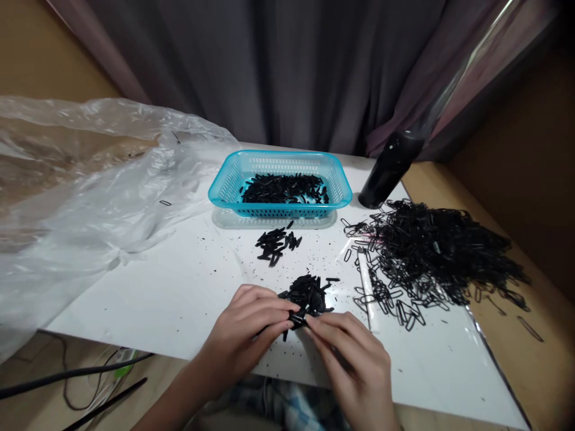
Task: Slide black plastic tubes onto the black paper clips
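My left hand (256, 326) and my right hand (353, 353) meet at the near edge of a heap of small black strips (308, 293) on the white tabletop. Both have their fingers closed in a pinch, the tips almost facing each other. Between them is a short, dark strip (297, 320), partly covered by the fingertips. A smaller group of black strips (274, 242) lies just beyond the heap. Behind that stands a blue plastic basket (281, 206) with many more black strips spread over its bottom.
At right, a large tangled pile of thin black loops (440, 251) spreads over the table edge, beside a white stick (367, 287). A dark cylindrical object (389, 170) leans behind it. Clear plastic sheeting (112, 197) covers the left side. Cables (76, 374) hang below.
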A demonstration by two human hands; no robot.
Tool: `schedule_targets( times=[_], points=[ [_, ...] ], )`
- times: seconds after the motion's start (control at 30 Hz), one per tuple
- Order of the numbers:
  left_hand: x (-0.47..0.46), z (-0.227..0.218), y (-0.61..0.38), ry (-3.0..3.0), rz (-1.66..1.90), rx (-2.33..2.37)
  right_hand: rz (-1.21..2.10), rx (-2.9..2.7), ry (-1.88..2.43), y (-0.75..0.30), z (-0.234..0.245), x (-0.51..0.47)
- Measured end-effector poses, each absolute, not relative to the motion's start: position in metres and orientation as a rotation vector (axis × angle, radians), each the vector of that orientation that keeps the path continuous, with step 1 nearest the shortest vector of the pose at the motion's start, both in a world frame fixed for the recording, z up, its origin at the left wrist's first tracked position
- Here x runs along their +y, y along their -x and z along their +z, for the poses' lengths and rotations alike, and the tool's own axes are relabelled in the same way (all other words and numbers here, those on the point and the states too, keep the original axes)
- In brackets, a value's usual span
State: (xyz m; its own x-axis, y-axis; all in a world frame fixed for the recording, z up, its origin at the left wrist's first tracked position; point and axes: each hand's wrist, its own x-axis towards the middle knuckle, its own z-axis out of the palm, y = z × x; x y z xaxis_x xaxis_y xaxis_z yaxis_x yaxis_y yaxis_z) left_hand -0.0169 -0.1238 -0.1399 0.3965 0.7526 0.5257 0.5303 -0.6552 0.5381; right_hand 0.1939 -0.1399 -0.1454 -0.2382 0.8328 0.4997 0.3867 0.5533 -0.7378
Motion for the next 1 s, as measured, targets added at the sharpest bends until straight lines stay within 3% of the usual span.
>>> schedule_targets(
  times=[1.0],
  points=[
    [-0.123, -0.134, 0.015, -2.319, 1.226, 1.169, 0.664, -1.736, 0.974, -0.193, -0.140, -0.141]
  ],
)
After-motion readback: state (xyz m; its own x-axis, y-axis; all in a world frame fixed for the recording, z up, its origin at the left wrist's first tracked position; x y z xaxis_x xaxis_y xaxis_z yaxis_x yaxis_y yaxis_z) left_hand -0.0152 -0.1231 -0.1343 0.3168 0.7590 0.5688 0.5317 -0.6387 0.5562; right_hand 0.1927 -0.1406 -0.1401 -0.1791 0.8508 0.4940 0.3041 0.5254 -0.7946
